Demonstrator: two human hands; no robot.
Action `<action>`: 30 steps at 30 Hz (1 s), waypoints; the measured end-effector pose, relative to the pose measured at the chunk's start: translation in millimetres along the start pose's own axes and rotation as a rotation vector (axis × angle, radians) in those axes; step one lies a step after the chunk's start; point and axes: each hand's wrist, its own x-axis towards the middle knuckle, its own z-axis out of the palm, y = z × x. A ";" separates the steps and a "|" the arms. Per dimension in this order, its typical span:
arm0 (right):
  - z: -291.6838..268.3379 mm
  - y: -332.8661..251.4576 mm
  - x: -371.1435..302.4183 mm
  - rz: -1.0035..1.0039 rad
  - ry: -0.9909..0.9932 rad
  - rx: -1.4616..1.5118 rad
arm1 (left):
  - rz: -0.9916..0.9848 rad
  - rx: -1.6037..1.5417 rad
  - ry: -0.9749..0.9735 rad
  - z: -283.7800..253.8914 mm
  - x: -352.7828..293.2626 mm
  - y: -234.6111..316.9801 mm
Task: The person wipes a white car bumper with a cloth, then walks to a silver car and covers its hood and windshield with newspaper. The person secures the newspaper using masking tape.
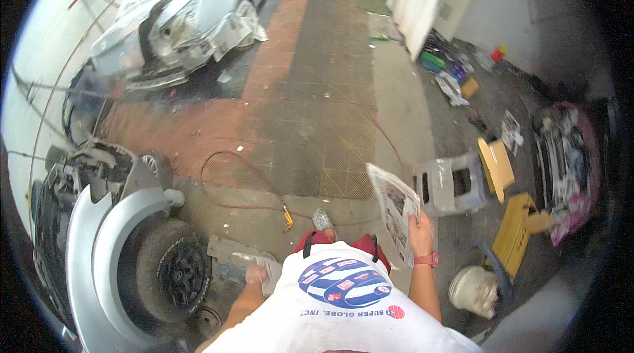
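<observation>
My right hand (421,233) is closed on the edge of a folded sheet of newspaper (394,202), held upright out to my right. A red watch (426,260) is on that wrist. My left hand (255,275) hangs low at my left side, smeared by motion, so its fingers do not show clearly. Behind it on the floor lies a dull grey panel (228,262); I cannot tell whether the hand touches it. One of my shoes (322,219) shows on the floor ahead of me.
A silver fender (99,247) and a tyre (153,270) stand close on my left. A red hose (257,178) with a yellow air gun (288,219) crosses the floor. To the right are a grey bumper-like part (456,184), cardboard boxes (512,237) and a white bucket (472,290). A partly masked car (205,13) stands far left.
</observation>
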 end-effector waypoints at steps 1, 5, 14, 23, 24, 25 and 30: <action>1.0 -11.6 26.2 0.023 -0.043 -0.028 | -0.099 -0.093 0.038 -27.4 32.2 -12.0; 39.7 -43.0 131.8 -0.052 0.075 -0.069 | -0.495 -0.671 0.425 -199.4 102.4 -46.3; 152.6 -152.5 408.1 -0.060 -0.091 0.088 | -0.627 -0.761 0.550 -384.8 226.5 -103.1; 280.2 -336.7 702.3 -0.430 -0.081 -0.065 | -0.760 -0.989 0.061 -437.1 266.7 -101.9; 294.0 -365.0 733.6 -0.509 -0.048 -0.060 | -0.846 -1.076 0.032 -448.7 278.0 -106.4; 301.8 -403.1 763.1 -0.533 -0.101 -0.070 | -0.873 -1.144 0.019 -459.2 288.5 -106.6; 372.0 -574.1 859.5 -0.644 -0.235 0.065 | -1.050 -1.373 0.051 -468.6 347.9 -120.0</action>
